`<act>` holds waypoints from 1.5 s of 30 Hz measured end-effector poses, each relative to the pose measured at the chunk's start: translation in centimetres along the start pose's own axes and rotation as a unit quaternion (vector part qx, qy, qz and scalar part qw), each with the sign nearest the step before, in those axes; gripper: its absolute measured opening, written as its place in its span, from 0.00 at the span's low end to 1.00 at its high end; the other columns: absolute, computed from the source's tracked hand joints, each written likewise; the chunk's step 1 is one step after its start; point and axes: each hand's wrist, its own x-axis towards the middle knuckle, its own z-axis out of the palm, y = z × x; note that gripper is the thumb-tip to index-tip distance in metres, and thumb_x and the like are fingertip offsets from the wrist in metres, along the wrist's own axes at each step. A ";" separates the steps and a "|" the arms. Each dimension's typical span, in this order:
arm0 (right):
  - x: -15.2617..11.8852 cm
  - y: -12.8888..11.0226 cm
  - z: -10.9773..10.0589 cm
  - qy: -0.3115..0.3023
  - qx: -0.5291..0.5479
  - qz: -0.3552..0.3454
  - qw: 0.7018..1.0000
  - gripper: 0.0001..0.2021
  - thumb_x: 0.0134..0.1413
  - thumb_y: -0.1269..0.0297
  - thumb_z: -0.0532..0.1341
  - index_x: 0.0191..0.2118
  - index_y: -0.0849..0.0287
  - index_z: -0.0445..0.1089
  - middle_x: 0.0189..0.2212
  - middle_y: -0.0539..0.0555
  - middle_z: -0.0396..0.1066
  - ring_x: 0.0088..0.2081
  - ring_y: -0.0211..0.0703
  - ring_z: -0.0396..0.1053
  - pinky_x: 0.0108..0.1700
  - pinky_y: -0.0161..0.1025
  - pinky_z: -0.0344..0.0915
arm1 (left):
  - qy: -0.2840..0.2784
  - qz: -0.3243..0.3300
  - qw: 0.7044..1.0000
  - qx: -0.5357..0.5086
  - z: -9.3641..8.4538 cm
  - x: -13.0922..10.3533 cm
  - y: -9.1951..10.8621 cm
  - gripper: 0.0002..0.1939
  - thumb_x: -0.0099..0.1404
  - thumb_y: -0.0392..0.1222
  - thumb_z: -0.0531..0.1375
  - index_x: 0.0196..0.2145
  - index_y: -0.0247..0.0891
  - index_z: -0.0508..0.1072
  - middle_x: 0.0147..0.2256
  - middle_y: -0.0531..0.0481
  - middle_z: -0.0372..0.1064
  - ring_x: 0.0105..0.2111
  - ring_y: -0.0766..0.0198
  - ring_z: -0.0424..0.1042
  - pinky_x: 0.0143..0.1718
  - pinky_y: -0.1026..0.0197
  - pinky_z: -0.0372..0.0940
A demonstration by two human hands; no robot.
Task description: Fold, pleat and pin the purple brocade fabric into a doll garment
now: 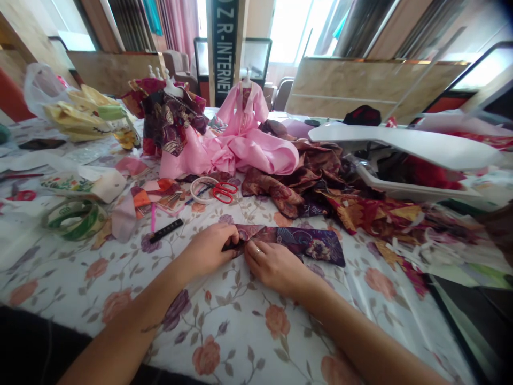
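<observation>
A strip of dark purple and maroon patterned brocade fabric (304, 241) lies across the table in front of me. My left hand (214, 247) is closed on the strip's left end, fingers bent over it. Right beside it, my right hand (276, 264), with a ring on one finger, pinches the near edge of the same fabric. The fingertips of both hands almost meet, and they hide the exact fold between them. A black ruler-like strip (166, 230) rests left of my left hand. Red-handled scissors (224, 192) and a white tape roll (196, 198) lie beyond the hands.
Small dress forms wear a pink robe (244, 109) and a dark patterned garment (172, 120) at the back. Brown brocade (316, 166) and scraps (372, 214) spread to the right, near a white lidded box (417, 187). Green tape rolls (76, 219) sit left on the floral tablecloth (192, 315).
</observation>
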 end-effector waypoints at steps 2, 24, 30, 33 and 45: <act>0.0 -0.1 0.1 0.002 -0.018 -0.015 1.000 0.13 0.58 0.78 0.50 0.34 0.68 0.72 0.31 0.63 0.71 0.28 0.45 0.65 0.24 0.40 0.59 | -0.004 0.010 1.000 0.008 -0.1 -0.1 0.3 0.03 0.55 0.35 0.58 0.30 0.39 0.67 0.30 0.52 0.64 0.33 0.61 0.63 0.33 0.61 0.58; -1.9 1.1 -0.6 0.003 0.311 0.168 0.936 0.18 0.55 0.78 0.52 0.47 0.58 0.72 0.38 0.59 0.68 0.42 0.46 0.64 0.45 0.45 0.65 | 0.011 -0.018 1.000 0.011 0.4 -0.4 0.5 0.04 0.55 0.37 0.58 0.31 0.40 0.68 0.29 0.53 0.66 0.29 0.64 0.64 0.30 0.63 0.57; -1.7 1.2 -0.9 0.021 0.348 0.217 0.912 0.14 0.55 0.75 0.53 0.42 0.59 0.73 0.40 0.59 0.69 0.42 0.45 0.66 0.46 0.43 0.63 | 0.003 0.005 1.000 -0.002 0.4 -0.3 0.7 0.04 0.55 0.33 0.56 0.29 0.38 0.69 0.28 0.53 0.66 0.28 0.65 0.64 0.30 0.63 0.57; -1.1 1.5 -1.6 0.007 0.357 0.301 0.884 0.09 0.55 0.73 0.54 0.37 0.59 0.71 0.31 0.54 0.70 0.32 0.41 0.67 0.36 0.37 0.63 | 0.000 0.014 1.000 -0.003 0.3 -0.3 0.8 0.05 0.54 0.32 0.57 0.30 0.38 0.70 0.29 0.53 0.65 0.29 0.65 0.64 0.30 0.63 0.57; 1.7 2.1 0.6 0.018 0.472 0.402 0.784 0.19 0.51 0.63 0.61 0.49 0.60 0.64 0.20 0.46 0.67 0.23 0.38 0.66 0.26 0.32 0.57 | -0.031 -0.005 0.997 -0.069 0.1 -0.2 0.3 0.06 0.56 0.35 0.57 0.33 0.37 0.72 0.26 0.53 0.67 0.25 0.67 0.65 0.26 0.65 0.58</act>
